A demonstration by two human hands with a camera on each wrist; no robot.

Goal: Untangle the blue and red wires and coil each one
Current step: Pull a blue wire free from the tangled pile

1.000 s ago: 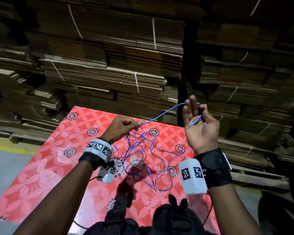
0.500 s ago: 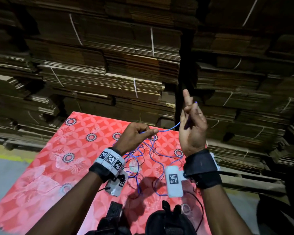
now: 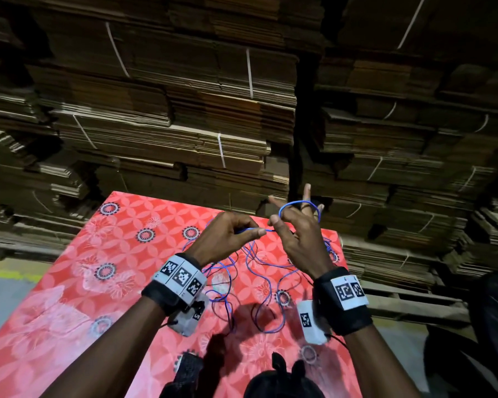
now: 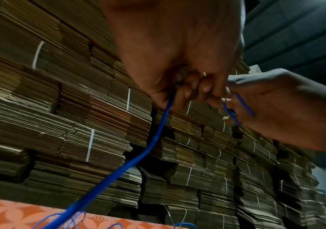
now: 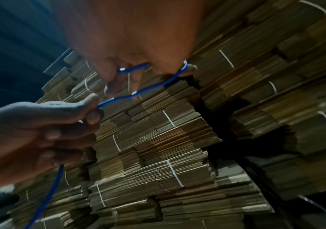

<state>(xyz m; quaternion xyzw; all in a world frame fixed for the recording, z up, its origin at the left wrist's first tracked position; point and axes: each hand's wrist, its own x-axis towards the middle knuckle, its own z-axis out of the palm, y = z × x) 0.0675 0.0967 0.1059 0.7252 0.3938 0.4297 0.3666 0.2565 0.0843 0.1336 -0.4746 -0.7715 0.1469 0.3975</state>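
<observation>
Surface: red floral tablecloth covers the work surface; its far edge lies close to the stacks behind.
Left hand: left hand raised above the cloth, fingers curled, thumb and forefinger pinching the blue wire. The left wrist view shows the wire leaving the bottom of the fist and running down to the cloth.
Wire between hands: a short taut run of blue wire spans from the left pinch to the right hand; the two hands are just beside each other.
Loose wire: the rest of the blue wire lies in tangled loops on the cloth below and between the wrists. Thin dark strands are mixed in with it; their colour cannot be told for certain.
Right hand: right hand raised, fingers spread and partly extended, one loop of blue wire wound round them. The right wrist view shows the loop passing behind the fingers and on to the left hand.
Background: bundled flat cardboard stacks, tied with white straps, fill the area behind.
Wrists: a black band with white marker blocks on each.
</observation>
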